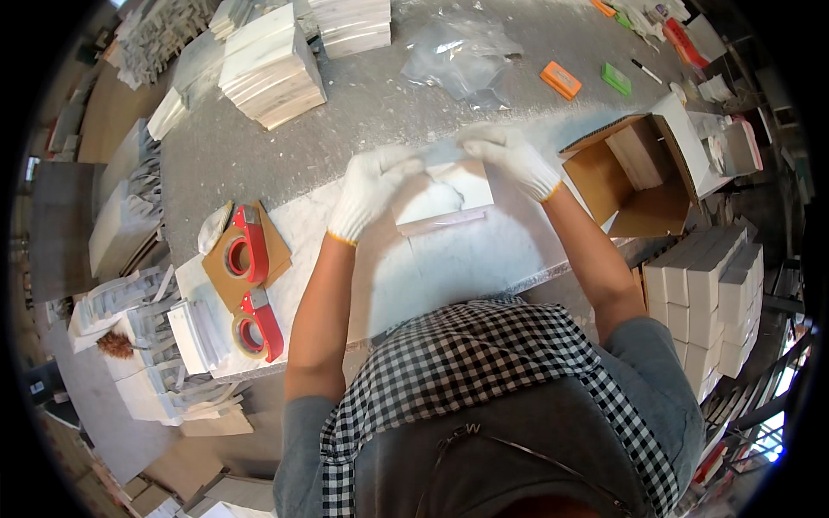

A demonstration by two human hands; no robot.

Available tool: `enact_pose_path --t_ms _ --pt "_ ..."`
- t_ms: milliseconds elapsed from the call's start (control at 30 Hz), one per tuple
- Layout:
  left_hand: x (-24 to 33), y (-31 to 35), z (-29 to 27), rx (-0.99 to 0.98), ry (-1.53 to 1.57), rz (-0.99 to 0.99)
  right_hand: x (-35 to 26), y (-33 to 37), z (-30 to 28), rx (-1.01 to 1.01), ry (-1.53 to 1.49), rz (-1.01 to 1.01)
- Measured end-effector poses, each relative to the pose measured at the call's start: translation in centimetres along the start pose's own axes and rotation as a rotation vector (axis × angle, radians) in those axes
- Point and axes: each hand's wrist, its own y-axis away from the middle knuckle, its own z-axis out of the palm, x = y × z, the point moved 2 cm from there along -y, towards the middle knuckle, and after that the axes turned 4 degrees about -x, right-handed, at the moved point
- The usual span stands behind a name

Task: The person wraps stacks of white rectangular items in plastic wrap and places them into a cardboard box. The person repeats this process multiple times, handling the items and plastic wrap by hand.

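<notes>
Both my hands wear white knit gloves with yellow cuffs. Between them is a white, grey-veined tile above the pale marble slab, with a light edge strip or further layer showing along its near side. My left hand is closed at the tile's far left corner, fingers bent over its edge. At the far right corner my right hand is also closed, its fingers and thumb drawn together by the far edge. The undersides of the fingers are hidden.
An open cardboard box with tiles inside stands at right, above stacked white boxes. Two red tape dispensers rest at left. Tile stacks, clear plastic, an orange block and a green block lie further back.
</notes>
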Motion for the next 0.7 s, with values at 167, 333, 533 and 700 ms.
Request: enact_pose_path --t_ms 167,333,533,700 --pt "1.0 3.5 1.1 -0.161 -0.684 0.484 2.6 5.5 0.5 -0.008 0.399 -0.257" --pt "1.8 6.3 2.6 -0.158 -0.984 0.539 2.6 7.8 2.2 0.08 0.555 -0.275" --pt "0.7 6.5 1.2 -0.137 -0.656 0.377 3.8 9.2 3.0 0.067 0.686 -0.368" --pt "2.1 3.8 3.1 -0.028 -1.121 0.343 4.2 9.6 3.6 0.106 0.759 -0.423"
